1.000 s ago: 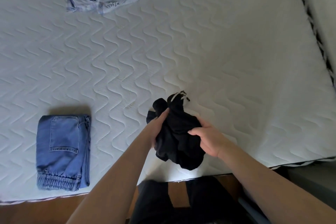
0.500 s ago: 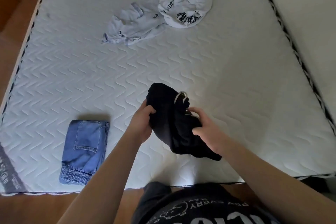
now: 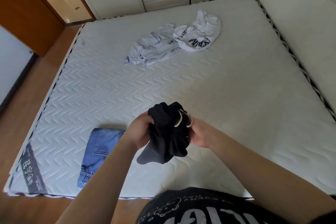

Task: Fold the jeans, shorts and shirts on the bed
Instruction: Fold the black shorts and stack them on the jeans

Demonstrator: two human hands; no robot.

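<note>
The left hand [image 3: 141,132] and right hand [image 3: 199,133] gripped opposite sides of the bunched black shorts [image 3: 167,132], held above the near part of the bed [image 3: 227,96]. Folded jeans [image 3: 98,151] lay to the left near the front edge. Two crumpled white shirts [image 3: 172,42] lay touching at the far side.

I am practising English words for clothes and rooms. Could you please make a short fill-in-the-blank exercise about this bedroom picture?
1. Both hands, left and right, hold a bunched garment of ____ colour.
2. The folded blue denim jeans lie on the white quilted ____.
3. The two crumpled white printed shirts are not yet ____.

Missing words: black; mattress; folded
</note>
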